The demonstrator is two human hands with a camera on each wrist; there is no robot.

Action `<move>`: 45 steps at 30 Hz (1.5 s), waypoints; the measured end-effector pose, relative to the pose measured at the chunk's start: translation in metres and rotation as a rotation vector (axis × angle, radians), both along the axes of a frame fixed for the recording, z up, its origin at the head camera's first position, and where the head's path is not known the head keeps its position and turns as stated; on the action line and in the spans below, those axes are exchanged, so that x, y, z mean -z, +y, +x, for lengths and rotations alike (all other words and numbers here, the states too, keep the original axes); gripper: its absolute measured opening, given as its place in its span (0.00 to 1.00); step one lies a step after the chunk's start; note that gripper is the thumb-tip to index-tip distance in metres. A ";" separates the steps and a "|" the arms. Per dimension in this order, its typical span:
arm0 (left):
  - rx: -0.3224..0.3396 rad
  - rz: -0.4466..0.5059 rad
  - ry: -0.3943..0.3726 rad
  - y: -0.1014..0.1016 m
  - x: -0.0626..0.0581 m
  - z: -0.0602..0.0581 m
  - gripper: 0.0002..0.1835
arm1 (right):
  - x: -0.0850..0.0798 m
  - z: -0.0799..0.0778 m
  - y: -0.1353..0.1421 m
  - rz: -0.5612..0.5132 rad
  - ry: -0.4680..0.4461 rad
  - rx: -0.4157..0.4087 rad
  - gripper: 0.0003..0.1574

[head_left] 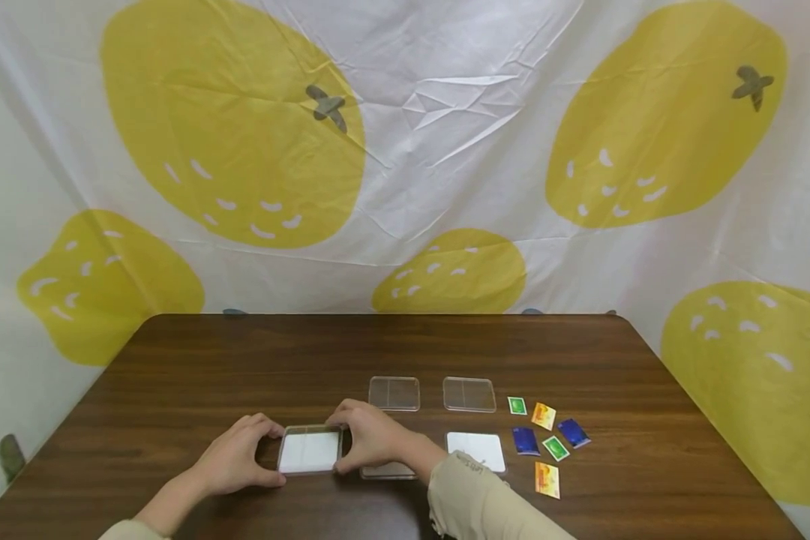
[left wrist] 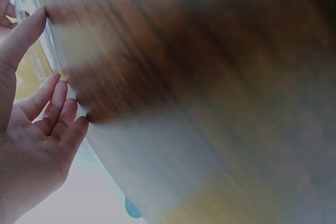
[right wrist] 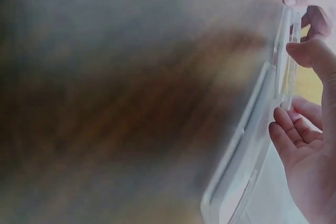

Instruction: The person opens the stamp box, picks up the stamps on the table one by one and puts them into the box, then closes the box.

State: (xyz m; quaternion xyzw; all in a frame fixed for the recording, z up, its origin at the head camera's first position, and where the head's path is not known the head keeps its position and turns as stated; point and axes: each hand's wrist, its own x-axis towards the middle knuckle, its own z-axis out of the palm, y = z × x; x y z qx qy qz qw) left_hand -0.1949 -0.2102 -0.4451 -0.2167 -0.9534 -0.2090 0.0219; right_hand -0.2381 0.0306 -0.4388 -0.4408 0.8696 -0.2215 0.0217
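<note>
A clear plastic case with a white insert (head_left: 309, 452) lies left of centre on the table, and a clear plastic lid (right wrist: 292, 74) is over it, seen nearly edge-on in the right wrist view. My left hand (head_left: 239, 454) holds the lid by its left side, thumb at the near corner and fingers at the far corner. Across from it, my right hand (head_left: 374, 435) grips the right side, thumb in front and fingers behind. Whether the lid is fully seated on the case cannot be told.
Two more clear lids (head_left: 394, 394) (head_left: 469, 394) lie farther back. A second white-filled case (head_left: 481, 448) and a third case (head_left: 386, 472) are partly hidden by the right arm. Green (head_left: 556, 448), yellow (head_left: 547, 480) and blue cards (head_left: 526, 441) lie at the right.
</note>
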 end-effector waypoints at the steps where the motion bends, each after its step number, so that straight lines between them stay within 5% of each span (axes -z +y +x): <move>1: 0.000 -0.002 0.001 0.000 0.000 0.000 0.32 | -0.001 -0.001 0.001 -0.005 -0.002 0.004 0.34; 17: -0.009 -0.004 -0.002 0.000 0.001 0.001 0.30 | -0.005 -0.031 0.010 -0.012 -0.027 0.101 0.35; 25: -0.006 0.004 -0.033 0.000 -0.002 0.001 0.30 | -0.003 -0.048 0.002 0.026 0.032 0.129 0.34; 45: -0.015 0.010 -0.046 0.001 -0.002 0.002 0.30 | 0.005 -0.064 -0.004 -0.007 -0.001 0.154 0.32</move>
